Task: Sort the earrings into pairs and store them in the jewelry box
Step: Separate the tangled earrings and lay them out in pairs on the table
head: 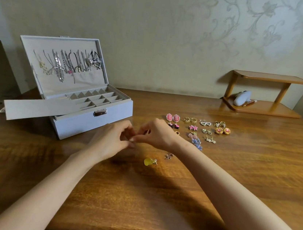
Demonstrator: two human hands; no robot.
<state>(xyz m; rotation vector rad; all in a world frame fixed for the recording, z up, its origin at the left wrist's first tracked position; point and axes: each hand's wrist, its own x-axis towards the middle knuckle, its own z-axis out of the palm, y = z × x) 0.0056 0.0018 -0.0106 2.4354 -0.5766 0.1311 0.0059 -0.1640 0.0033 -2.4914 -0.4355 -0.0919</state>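
Observation:
A pale jewelry box (pixel 108 115) stands open at the left of the wooden table, its lid hung with necklaces and its top tray of small compartments showing. Several earrings lie in pairs at the right: pink ovals (pixel 172 117), gold-and-pink rounds (pixel 222 131), pink stars (pixel 193 127), blue dangles (pixel 198 142). A yellow earring (pixel 148 161) and a small dark one (pixel 169 156) lie nearer me. My left hand (pixel 112 140) and my right hand (pixel 156 133) meet fingertip to fingertip in front of the box, pinching something tiny that I cannot make out.
A small two-level wooden shelf (pixel 262 109) stands at the back right, with a white object and a brush on its lower board. A wall runs behind the table. The table's front edge lies close below my forearms.

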